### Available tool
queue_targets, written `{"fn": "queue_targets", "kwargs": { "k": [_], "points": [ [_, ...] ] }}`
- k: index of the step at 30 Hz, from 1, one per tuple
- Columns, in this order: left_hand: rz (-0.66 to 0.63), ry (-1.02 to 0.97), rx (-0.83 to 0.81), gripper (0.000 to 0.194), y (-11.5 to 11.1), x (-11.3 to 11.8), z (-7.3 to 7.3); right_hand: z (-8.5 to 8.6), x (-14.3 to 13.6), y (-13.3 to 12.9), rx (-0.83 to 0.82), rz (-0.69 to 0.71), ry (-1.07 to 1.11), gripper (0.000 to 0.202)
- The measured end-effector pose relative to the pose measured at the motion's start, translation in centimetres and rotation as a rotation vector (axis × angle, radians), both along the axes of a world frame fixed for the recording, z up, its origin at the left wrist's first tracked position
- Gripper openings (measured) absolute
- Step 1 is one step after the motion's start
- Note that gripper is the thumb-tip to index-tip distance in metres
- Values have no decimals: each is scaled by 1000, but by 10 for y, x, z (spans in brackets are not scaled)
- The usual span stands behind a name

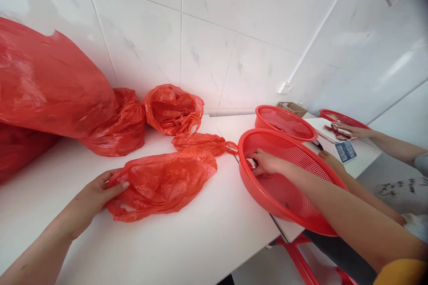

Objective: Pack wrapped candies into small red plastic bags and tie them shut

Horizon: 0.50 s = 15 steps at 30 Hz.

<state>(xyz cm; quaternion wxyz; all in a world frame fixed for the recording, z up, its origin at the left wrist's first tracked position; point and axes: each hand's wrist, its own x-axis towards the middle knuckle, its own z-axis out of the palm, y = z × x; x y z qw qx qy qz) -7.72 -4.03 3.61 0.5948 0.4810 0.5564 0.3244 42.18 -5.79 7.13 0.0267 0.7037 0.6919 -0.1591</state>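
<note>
My left hand [95, 200] pinches the left edge of a thin red plastic bag [167, 182], which lies loosely spread on the white table [187, 240]. Inside the large red perforated basket [310, 164], near its left wall, my right hand [264, 162] is closed on a small packet [252, 163] in dark and white, mostly hidden by the fingers. Another crumpled red bag [200, 143] lies just behind the spread one.
Full red bags [50, 84] stand at the left, an open red bag [174, 109] by the wall. Beyond my basket are a second red basket [287, 122], a cardboard box [292, 108] and a co-worker's hands [354, 131] at the right. A red stool [301, 258] stands below.
</note>
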Motion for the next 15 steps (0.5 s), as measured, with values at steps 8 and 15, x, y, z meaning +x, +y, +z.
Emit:
{"fn": "queue_targets", "kwargs": {
  "k": [8, 15],
  "points": [
    [30, -169, 6, 71, 5, -3, -11, 23, 2, 2, 51, -31, 18, 27],
    [28, -190, -4, 70, 5, -2, -7, 52, 21, -16, -22, -61, 6, 23]
  ]
}}
